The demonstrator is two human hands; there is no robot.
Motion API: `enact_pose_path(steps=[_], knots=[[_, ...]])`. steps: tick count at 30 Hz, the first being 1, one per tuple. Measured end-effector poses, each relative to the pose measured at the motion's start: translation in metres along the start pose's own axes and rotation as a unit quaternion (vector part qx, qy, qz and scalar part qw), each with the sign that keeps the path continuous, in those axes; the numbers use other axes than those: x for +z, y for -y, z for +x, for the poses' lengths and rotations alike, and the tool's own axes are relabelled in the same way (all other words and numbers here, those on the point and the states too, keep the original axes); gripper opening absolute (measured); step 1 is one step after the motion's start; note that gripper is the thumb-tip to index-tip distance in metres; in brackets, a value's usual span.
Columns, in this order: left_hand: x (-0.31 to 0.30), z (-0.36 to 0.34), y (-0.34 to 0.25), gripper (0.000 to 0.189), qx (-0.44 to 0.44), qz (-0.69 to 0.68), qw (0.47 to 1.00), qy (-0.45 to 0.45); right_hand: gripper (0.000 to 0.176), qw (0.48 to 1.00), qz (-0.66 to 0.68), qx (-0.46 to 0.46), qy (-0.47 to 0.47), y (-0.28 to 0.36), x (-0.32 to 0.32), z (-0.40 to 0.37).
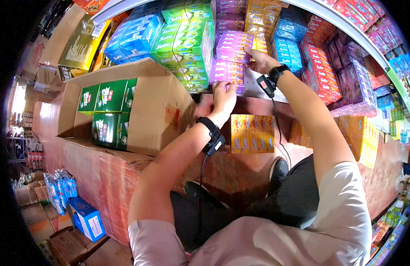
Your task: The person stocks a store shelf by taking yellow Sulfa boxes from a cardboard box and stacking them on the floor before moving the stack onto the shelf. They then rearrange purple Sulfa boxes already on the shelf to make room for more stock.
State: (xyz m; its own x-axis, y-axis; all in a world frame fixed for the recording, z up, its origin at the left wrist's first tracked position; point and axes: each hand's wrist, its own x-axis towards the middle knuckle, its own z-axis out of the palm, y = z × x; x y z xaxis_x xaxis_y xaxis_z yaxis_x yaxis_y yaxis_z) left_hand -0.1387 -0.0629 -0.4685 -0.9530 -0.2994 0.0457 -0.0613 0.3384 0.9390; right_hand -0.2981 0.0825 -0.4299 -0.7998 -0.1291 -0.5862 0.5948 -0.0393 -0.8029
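Note:
My left hand (224, 98) grips the lower edge of a purple box (226, 72) at the bottom of a purple stack on the shelf. My right hand (259, 60) rests on the right side of a higher purple box (234, 45) in the same stack, fingers pressed against it. Both wrists wear black bands with a cable. Green boxes (187, 40) stand stacked to the left of the purple ones, and yellow boxes (258, 15) sit above right.
An open cardboard carton (156, 106) holding green boxes (108, 95) lies left of my arms on a red surface. A yellow box (252, 133) lies below my hands. Blue boxes (287, 44) and red boxes (320, 73) fill the shelf to the right. More cartons sit on the floor at left.

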Motion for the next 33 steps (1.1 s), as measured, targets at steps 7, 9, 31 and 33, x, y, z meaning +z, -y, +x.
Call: enact_pose_path(steps=[7,9,31,33], knots=[[-0.001,0.009,0.026,0.030,-0.128,-0.057,0.990,0.030,0.046,0.947,-0.247,0.045,0.199,-0.008,-0.039,-0.041],[-0.007,0.005,0.022,0.030,-0.154,-0.069,0.984,0.055,0.057,0.883,-0.420,0.054,0.202,0.003,-0.026,-0.066],[-0.016,0.019,0.020,0.023,-0.194,-0.122,0.960,0.162,0.050,0.991,0.044,-0.030,0.123,-0.022,0.039,-0.028],[-0.012,0.020,0.023,0.023,-0.202,-0.130,0.958,0.158,0.050,0.990,0.058,-0.031,0.122,-0.020,0.042,-0.033]])
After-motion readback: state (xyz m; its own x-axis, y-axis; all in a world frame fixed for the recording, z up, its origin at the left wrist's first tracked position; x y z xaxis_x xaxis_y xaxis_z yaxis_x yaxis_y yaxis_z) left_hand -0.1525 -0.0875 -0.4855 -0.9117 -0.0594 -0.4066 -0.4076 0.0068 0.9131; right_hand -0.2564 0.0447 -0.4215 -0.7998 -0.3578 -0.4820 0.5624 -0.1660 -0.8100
